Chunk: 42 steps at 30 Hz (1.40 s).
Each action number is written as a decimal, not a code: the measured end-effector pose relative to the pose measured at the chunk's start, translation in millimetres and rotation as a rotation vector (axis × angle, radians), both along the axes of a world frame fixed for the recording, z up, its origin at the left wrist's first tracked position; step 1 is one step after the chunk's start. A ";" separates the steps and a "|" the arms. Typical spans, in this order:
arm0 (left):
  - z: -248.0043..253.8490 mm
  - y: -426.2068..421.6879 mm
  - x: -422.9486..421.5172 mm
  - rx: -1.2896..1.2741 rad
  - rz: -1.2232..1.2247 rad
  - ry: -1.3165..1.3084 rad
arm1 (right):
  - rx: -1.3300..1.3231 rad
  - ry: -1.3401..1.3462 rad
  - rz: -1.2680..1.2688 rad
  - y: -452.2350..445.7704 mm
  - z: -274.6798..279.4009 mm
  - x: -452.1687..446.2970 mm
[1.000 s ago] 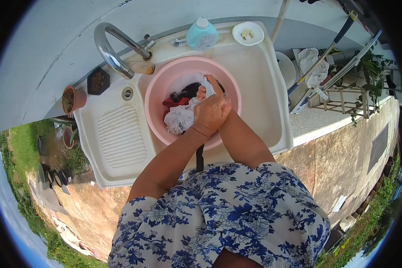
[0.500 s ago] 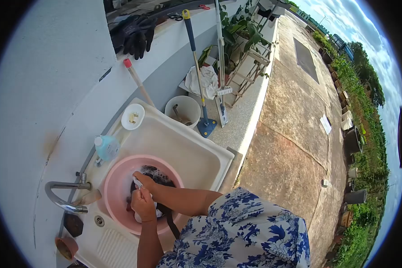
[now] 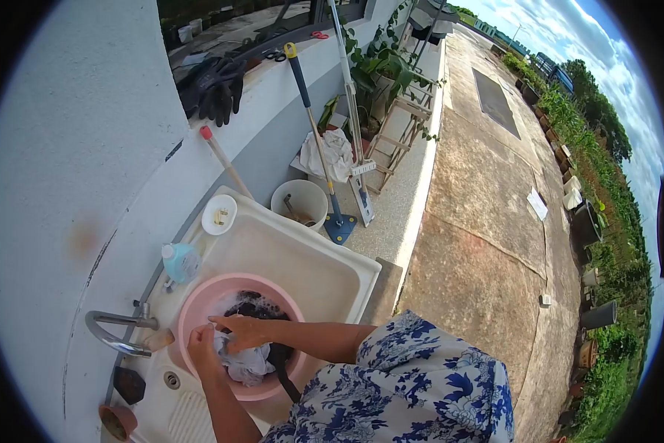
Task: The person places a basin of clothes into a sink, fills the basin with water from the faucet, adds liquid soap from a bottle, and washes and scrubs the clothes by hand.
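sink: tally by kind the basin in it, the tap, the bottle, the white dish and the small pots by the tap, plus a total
Basins: 1, the pink basin
Taps: 1, the metal tap
Bottles: 1, the blue bottle
Dishes: 1, the white dish
Pots: 2, the dark pot and the terracotta pot
Total: 6

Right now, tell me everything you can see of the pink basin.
The basin is round, wide and pink, plastic by its look, with a smooth rim. It sits upright in the white sink, beside the drainboard. Inside are a white cloth, dark fabric and suds. The left hand and right hand are over it. A black strip crosses its near rim; whether they touch is unclear.
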<state>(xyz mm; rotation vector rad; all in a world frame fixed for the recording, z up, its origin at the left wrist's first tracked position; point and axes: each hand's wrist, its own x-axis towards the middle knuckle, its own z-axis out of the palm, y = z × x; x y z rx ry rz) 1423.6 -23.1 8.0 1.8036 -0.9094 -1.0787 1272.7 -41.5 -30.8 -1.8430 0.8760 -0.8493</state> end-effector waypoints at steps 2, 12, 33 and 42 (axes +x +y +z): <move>1.1 2.7 -6.2 -0.164 -0.080 0.325 | 0.251 0.166 0.165 -1.7 42.1 -5.8; -93.6 59.5 7.9 0.043 -0.431 -0.067 | 0.658 -0.293 0.128 -8.5 100.8 -25.4; 26.4 27.0 -100.4 -0.561 -0.272 -0.794 | 1.061 -1.317 -0.107 11.5 -25.4 8.7; -61.5 -24.0 -16.6 -0.291 -0.060 -1.098 | 1.347 -0.801 -0.267 -12.9 -1.4 34.9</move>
